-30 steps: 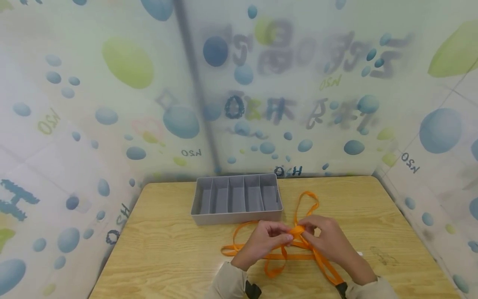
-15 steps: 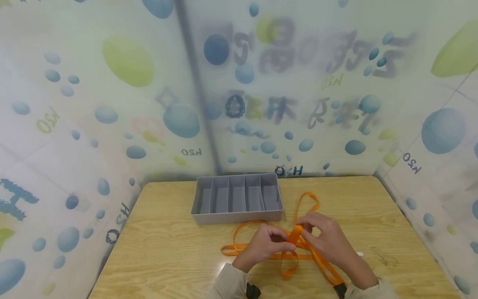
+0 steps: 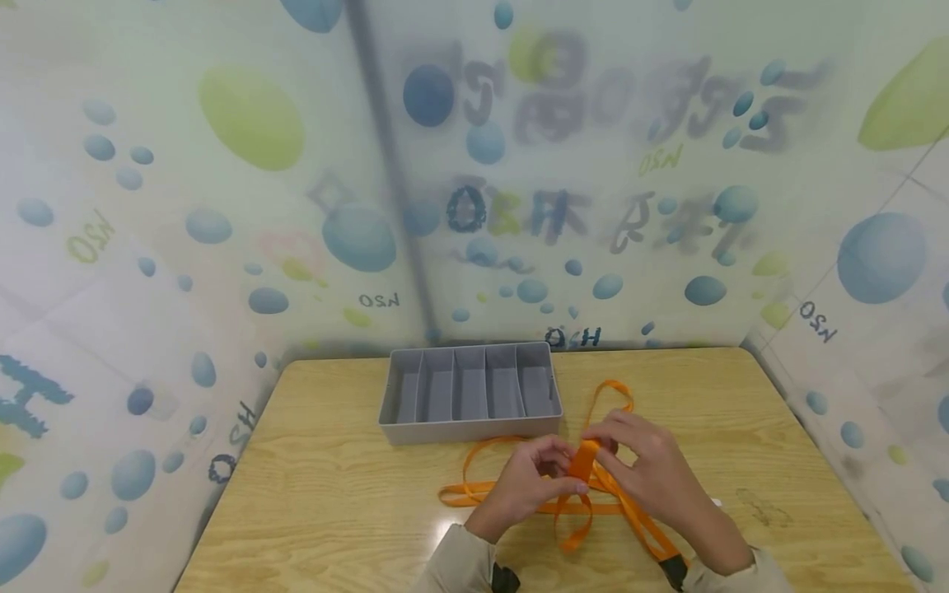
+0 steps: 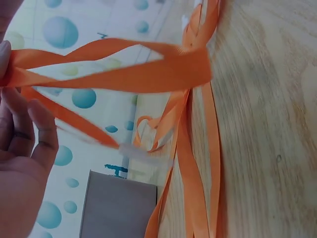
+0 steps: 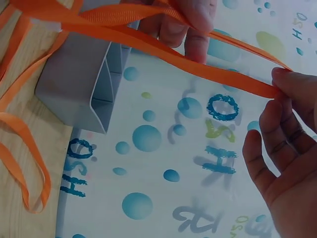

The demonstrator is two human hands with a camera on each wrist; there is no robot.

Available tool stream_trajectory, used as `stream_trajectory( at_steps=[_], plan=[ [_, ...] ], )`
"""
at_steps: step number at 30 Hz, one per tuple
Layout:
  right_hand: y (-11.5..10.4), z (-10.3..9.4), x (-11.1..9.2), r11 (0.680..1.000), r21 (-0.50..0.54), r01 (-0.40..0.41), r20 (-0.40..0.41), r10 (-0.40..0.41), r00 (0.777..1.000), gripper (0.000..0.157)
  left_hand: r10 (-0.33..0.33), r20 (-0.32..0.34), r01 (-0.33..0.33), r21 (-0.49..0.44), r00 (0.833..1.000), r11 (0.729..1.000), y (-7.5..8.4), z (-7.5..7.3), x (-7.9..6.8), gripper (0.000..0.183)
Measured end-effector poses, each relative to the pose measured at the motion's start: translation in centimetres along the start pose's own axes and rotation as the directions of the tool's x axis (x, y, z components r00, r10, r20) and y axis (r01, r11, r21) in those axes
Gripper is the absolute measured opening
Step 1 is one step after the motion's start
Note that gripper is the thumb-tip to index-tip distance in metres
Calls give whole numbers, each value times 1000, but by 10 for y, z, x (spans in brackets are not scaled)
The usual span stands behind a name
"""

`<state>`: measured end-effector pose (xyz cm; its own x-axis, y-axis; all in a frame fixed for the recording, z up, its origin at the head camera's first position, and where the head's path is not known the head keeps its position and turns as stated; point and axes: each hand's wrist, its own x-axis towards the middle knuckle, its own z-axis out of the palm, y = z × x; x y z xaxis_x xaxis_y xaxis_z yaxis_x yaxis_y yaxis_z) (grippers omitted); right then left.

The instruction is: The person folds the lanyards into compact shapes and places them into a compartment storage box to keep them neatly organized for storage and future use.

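Observation:
A long orange flat strap (image 3: 584, 461) runs between both hands above the table, its other lengths lying in loops beneath. My left hand (image 3: 522, 482) pinches it between thumb and fingers, left of the right hand. Higher up, my right hand (image 3: 648, 461) pinches a fold of the strap. In the right wrist view, the right hand's thumb and index finger hold the end of a stretched loop, with the other fingers (image 5: 255, 153) loosely bent. A short loop hangs below the left hand. One strap end near the right sleeve carries a black piece (image 3: 673, 568).
Behind the hands stands a grey tray (image 3: 474, 430) with several compartments. The wooden table (image 3: 334, 478) meets patterned walls (image 3: 474, 272) at its back and sides. A small white piece (image 3: 715, 502) lies near the right forearm.
The bunched strap between the hands has opened into a flat upright band. My right hand has risen slightly. The short hanging loop has shifted right.

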<state>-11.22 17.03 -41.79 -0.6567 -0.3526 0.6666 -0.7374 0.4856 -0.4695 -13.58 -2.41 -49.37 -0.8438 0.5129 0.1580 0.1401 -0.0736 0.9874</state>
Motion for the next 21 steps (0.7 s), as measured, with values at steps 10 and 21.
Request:
stream_trajectory(
  at_steps=[10, 21],
  plan=[
    [-5, 0, 5, 997, 41, 67, -28, -66, 997, 41, 1, 17, -1, 33, 1000, 999, 4, 1, 1, 59],
    [-8, -1, 8, 996, 52, 77, -40, -75, 996, 41, -23, 60, 17, 103, 998, 995, 5, 4, 0, 39]
  ],
)
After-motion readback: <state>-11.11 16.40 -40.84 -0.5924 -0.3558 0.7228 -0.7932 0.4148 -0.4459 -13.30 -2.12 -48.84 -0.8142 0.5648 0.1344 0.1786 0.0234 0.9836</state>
